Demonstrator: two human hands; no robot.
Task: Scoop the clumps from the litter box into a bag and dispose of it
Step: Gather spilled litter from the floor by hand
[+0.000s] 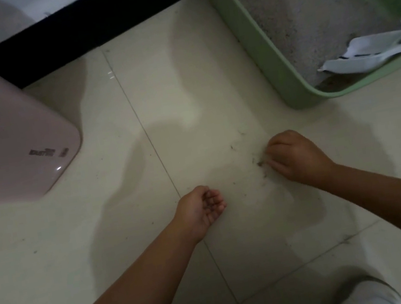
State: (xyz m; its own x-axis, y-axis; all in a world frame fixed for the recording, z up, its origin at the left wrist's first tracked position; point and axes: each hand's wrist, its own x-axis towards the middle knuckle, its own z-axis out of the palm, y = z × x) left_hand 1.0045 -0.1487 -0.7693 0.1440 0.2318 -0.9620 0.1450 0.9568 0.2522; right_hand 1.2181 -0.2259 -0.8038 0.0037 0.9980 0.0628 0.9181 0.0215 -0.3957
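2 bare hands | R hand (295,156) pinches debris (260,164) | glossy tile floor (101,236)

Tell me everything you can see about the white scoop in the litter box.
The scoop is white and looks like plastic, with a broad shallow blade and dark slots along one edge. It lies tilted in the near corner of the green litter box, blade on the grey litter, handle pointing right and leaning on the box rim. The frame cuts off its end. Neither hand touches it.
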